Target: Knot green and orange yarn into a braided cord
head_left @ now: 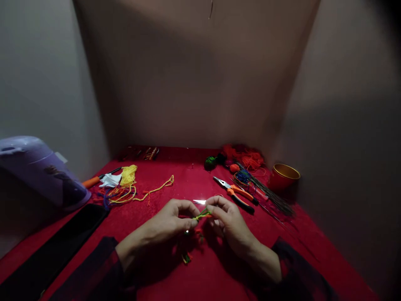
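Note:
Between my hands, near the front middle of the red-covered table, a short piece of green, yellow and orange yarn is stretched. My left hand pinches its left end between thumb and forefinger. The right end is pinched in the fingertips of my right hand. Below my left fingertips, small green, yellow and orange yarn ends show in shadow; whether they belong to the held piece I cannot tell. Just beyond the fingers lies a shiny metal blade or tip, partly covered by my right hand.
Orange-handled pliers lie right of my hands, beside thin dark rods and a red-gold cup. Red yarn heaps behind. At left are yellow yarn, a long black object and a purple container.

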### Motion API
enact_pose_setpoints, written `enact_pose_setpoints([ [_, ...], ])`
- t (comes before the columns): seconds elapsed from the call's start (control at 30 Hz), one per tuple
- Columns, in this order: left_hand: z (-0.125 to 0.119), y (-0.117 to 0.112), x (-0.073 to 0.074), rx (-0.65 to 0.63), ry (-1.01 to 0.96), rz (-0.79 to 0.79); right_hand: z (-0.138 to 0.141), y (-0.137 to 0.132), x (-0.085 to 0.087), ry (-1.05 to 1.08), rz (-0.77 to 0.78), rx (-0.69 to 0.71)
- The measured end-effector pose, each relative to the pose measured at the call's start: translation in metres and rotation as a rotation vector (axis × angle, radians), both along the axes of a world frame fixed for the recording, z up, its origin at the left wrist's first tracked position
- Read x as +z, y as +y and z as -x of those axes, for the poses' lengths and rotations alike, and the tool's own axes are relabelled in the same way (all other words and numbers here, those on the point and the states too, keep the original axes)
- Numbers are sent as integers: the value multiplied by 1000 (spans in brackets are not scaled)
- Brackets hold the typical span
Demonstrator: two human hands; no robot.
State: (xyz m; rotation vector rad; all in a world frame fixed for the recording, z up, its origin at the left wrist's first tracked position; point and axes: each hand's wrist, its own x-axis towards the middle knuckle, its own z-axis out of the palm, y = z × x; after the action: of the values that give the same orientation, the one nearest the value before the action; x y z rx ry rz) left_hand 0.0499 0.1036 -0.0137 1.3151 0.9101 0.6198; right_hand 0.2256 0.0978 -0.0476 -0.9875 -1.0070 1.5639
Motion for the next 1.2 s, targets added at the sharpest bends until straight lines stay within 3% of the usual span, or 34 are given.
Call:
enact_pose_setpoints([
  [0.13, -4, -4, 4, 85, -79, 46, -2, 1, 2, 47, 14, -78],
  [0.33, -11, -6, 0, 244, -5, -77, 9, -10, 2, -24, -91, 45],
  [0.5, -16, -11, -2, 208, 45, -63, 13, -12, 2, -48, -196, 22],
  [0.7, -14, -7, 0, 232, -11, -37, 11, -9, 5, -104, -132, -9],
  [0.9, -11, -6, -5, 198, -88, 12, 11, -11, 5, -16, -100, 8],
  [1.1, -12, -4, -8, 251, -83, 52, 5, -3, 2, 72, -40, -145],
  [1.2, -12, -4, -8, 259, -86, 44, 5, -4, 3, 47, -25, -116],
])
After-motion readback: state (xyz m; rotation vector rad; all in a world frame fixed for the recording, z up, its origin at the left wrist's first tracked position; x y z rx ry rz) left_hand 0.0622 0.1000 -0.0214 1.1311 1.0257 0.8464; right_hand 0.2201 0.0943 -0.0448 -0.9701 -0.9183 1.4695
